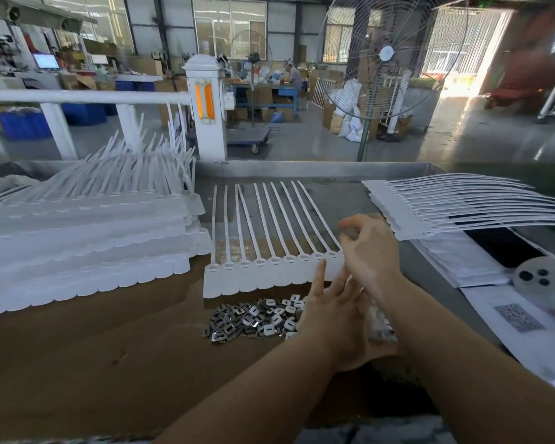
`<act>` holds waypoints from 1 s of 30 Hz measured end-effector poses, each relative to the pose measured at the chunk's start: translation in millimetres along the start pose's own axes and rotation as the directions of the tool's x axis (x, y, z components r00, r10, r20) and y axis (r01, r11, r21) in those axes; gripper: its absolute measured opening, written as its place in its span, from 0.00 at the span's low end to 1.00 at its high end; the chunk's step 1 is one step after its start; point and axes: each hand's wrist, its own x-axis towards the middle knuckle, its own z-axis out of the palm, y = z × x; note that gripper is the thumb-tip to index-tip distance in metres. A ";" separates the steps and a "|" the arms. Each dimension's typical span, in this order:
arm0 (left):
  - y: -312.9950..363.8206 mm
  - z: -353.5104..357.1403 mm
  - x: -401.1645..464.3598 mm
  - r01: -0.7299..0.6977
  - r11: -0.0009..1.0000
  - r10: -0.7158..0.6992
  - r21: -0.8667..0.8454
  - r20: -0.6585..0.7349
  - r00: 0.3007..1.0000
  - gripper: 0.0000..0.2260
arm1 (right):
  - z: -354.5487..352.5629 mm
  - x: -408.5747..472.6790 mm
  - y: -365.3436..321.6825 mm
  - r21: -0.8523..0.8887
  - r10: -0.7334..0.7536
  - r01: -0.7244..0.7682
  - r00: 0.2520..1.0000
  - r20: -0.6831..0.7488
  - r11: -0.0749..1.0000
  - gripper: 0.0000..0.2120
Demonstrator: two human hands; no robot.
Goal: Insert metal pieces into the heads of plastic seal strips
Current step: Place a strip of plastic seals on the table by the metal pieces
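On brown bench (93,347), metal pieces (253,318) heaped loose, seal strips (269,251) behind, hands (350,283) above.

A brown workbench (93,347) carries seal strips (269,274); metal pieces (253,318); stacked strips (77,245); papers (462,261).

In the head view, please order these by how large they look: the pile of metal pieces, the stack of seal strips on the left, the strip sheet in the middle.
1. Stack of seal strips, the largest.
2. Strip sheet.
3. Pile of metal pieces, partly hidden behind the left hand.
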 end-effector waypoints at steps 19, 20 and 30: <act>-120.7 -7.1 -59.8 0.369 0.739 -0.590 -0.563 -0.278 0.758 0.16 | 26.9 -16.1 -5.2 0.113 -0.013 0.011 1.000 0.016 0.994 0.09; -129.4 -5.7 -66.8 0.440 0.714 -0.644 -0.545 -0.265 0.718 0.16 | 30.8 -18.9 -8.6 0.115 -0.040 0.037 0.999 0.027 0.993 0.09; -145.7 6.9 -68.7 0.697 0.576 -0.774 -0.427 -0.010 0.633 0.30 | 64.5 -36.1 -29.0 -0.038 -0.218 0.220 0.974 0.058 0.975 0.10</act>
